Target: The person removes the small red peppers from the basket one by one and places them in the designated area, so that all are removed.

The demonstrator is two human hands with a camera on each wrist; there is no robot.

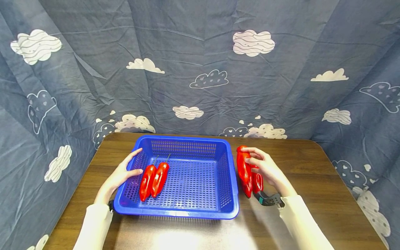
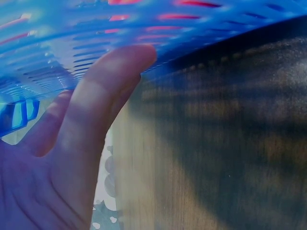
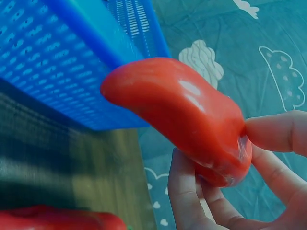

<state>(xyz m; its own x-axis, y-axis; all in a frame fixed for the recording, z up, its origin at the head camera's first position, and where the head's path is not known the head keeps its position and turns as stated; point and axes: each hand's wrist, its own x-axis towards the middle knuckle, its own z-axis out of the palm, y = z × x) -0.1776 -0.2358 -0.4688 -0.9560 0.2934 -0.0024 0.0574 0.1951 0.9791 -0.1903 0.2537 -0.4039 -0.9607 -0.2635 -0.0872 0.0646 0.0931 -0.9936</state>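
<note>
My right hand (image 1: 267,168) pinches a long, glossy red pepper (image 1: 243,166) just right of the blue basket (image 1: 232,180). The right wrist view has the held pepper (image 3: 177,110) between thumb and fingers, its rounded end toward the basket wall. Another red pepper (image 1: 258,182) lies on the table, partly hidden behind that hand. At the basket's left rim rests my left hand (image 1: 120,175), thumb and forefinger spread apart. Inside, on the left of the mesh bottom, two red peppers (image 1: 147,182) with thin stems lie side by side.
The basket stands on a brown wooden table (image 1: 297,208). Behind it hangs a dark cloth (image 1: 206,104) with a cloud print. A black strap (image 1: 268,199) circles my right wrist. Part of a red pepper (image 3: 62,219) shows low in the right wrist view.
</note>
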